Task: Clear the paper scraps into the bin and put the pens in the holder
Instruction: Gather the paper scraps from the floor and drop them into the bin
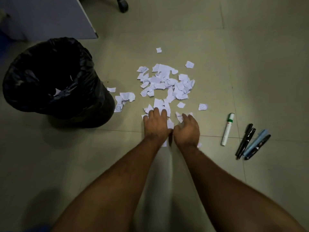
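Several torn white paper scraps [165, 82] lie scattered on the tiled floor. My left hand [156, 124] rests palm down on the nearest scraps, fingers spread. My right hand [187, 128] sits beside it, fingers curled over a few scraps; whether it grips them is unclear. A bin [50, 77] lined with a black bag stands at the left, with a couple of scraps inside. A white marker with a green band [227, 129] and a bunch of black and blue pens [252, 142] lie on the floor to the right of my hands. No pen holder is in view.
A grey cabinet panel [50, 17] stands behind the bin at the top left. A chair caster [122, 5] shows at the top edge. Bare floor tiles [50, 164] stretch around the scraps and pens.
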{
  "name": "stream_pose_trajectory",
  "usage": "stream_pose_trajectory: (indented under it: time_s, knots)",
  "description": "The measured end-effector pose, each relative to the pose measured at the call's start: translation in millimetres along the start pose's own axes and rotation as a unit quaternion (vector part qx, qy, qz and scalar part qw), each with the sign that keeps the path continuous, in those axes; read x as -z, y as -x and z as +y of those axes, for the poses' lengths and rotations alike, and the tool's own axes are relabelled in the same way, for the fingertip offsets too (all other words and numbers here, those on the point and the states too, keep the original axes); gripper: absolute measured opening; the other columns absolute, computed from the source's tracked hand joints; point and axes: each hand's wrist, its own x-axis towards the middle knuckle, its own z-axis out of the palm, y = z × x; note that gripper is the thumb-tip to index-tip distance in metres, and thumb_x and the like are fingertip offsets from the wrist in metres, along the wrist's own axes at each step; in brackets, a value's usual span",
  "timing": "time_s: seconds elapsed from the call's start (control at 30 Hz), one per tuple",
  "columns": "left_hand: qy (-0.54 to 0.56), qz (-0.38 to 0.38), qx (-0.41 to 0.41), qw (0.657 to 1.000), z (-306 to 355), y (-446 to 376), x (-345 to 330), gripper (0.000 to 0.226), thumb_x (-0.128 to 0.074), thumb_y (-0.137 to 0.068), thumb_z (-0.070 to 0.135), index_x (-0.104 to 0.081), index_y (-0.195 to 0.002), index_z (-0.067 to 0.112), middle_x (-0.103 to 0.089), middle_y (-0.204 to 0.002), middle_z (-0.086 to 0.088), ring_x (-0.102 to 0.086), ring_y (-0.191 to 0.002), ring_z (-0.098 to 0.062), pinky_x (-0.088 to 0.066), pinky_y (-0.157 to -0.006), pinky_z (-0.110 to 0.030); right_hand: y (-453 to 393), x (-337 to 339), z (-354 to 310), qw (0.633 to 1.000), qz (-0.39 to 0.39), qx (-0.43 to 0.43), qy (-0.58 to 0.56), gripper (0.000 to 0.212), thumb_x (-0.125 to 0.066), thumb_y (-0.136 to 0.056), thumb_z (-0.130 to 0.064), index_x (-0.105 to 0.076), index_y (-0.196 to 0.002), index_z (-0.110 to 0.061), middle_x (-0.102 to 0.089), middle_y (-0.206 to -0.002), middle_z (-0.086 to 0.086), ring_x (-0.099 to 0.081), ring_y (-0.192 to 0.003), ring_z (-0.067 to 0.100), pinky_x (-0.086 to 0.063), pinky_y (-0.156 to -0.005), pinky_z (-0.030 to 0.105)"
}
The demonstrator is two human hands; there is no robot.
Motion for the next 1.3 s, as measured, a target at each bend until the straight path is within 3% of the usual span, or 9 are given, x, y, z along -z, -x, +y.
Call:
stream_pose_trajectory:
  time_s: [0.2,0.3,0.47,0.6,0.73,0.83,0.93,1.03,1.3]
  knots:
    - [0.237,-0.094,0.011,0.967,-30,-51,0,0.095,-0.072,-0.063,0.054,-0.036,-0.144,0.023,-0.040,-0.145,-0.012,-0.040,-0.134,-0.032,-0.041,-0.104,-0.045,-50,-2,-6,0.989,-0.084,0.080,0.093,0.083,-0.056,-0.076,-0.043,-0.034,-0.151,-0.013,-0.028,-0.157,0.022,-0.026,-0.146,0.040,-0.024,-0.118,0.043]
    - [0.099,-0.175,-0.035,0.979,-41,-79,6,0.119,-0.079,-0.061,0.053,-0.010,-0.155,0.028,-0.011,-0.162,-0.012,-0.015,-0.148,-0.034,-0.029,-0.114,-0.053,-87,-4,-15,0.970,-0.133,0.116,0.167,0.092,-0.064,-0.079,-0.043,-0.020,-0.156,-0.019,-0.012,-0.163,0.019,-0.010,-0.150,0.039,-0.017,-0.120,0.045]
    - [0.055,-0.297,-0.060,0.951,-38,-97,8,0.144,-0.077,-0.047,0.078,0.006,-0.154,0.032,-0.001,-0.164,-0.011,-0.004,-0.150,-0.039,-0.021,-0.118,-0.054,-120,-12,-26,0.942,-0.212,0.166,0.199,0.073,-0.052,-0.084,-0.046,-0.030,-0.152,-0.033,-0.015,-0.164,0.009,-0.009,-0.151,0.032,-0.010,-0.120,0.047]
    - [0.029,-0.270,-0.106,0.957,-37,-74,0,0.138,-0.074,-0.043,0.078,-0.007,-0.153,0.027,-0.019,-0.157,-0.013,-0.021,-0.143,-0.038,-0.033,-0.112,-0.053,-85,-12,-7,0.941,-0.190,0.222,0.173,0.070,-0.043,-0.075,-0.045,-0.049,-0.142,-0.027,-0.038,-0.155,0.008,-0.028,-0.146,0.031,-0.021,-0.118,0.046]
    - [0.052,-0.158,-0.123,0.978,-44,-46,-7,0.124,-0.076,-0.051,0.069,-0.017,-0.150,0.026,-0.030,-0.150,-0.011,-0.036,-0.134,-0.035,-0.046,-0.099,-0.053,-60,-10,10,0.955,-0.078,0.278,0.074,0.056,-0.055,-0.073,-0.034,-0.063,-0.125,-0.016,-0.064,-0.122,0.007,-0.058,-0.115,0.032,-0.046,-0.096,0.045]
    - [0.028,-0.146,-0.084,0.985,-40,-38,-3,0.137,-0.070,-0.050,0.080,0.000,-0.154,0.027,-0.005,-0.162,-0.013,-0.017,-0.146,-0.038,-0.037,-0.107,-0.057,-64,-4,9,0.955,-0.022,0.269,0.121,0.073,-0.058,-0.072,-0.042,-0.050,-0.141,-0.019,-0.047,-0.146,0.013,-0.043,-0.135,0.033,-0.036,-0.106,0.042]
    - [0.045,-0.234,-0.030,0.971,-35,-46,-6,0.142,-0.069,-0.045,0.085,0.007,-0.153,0.033,0.007,-0.163,-0.011,-0.003,-0.147,-0.044,-0.028,-0.110,-0.064,-87,-3,-8,0.950,-0.118,0.240,0.159,0.092,-0.044,-0.070,-0.060,-0.029,-0.154,-0.025,-0.023,-0.161,0.014,-0.022,-0.148,0.036,-0.024,-0.115,0.049]
    - [0.028,-0.261,-0.020,0.965,-28,-46,-10,0.123,-0.069,-0.058,0.078,-0.003,-0.153,0.037,0.001,-0.163,-0.011,-0.006,-0.146,-0.046,-0.029,-0.110,-0.062,-95,-9,-20,0.915,-0.241,0.232,0.225,0.089,-0.039,-0.069,-0.061,-0.029,-0.153,-0.032,-0.019,-0.164,0.007,-0.014,-0.151,0.031,-0.014,-0.121,0.049]
    - [0.111,-0.122,-0.074,0.984,-42,-22,1,0.043,-0.059,-0.092,0.024,-0.055,-0.134,0.018,-0.050,-0.136,-0.014,-0.050,-0.121,-0.030,-0.040,-0.102,-0.033,-45,1,-8,0.887,-0.296,0.281,0.215,0.093,-0.038,-0.068,-0.069,-0.032,-0.152,-0.029,-0.017,-0.164,0.006,-0.012,-0.151,0.029,-0.011,-0.121,0.046]
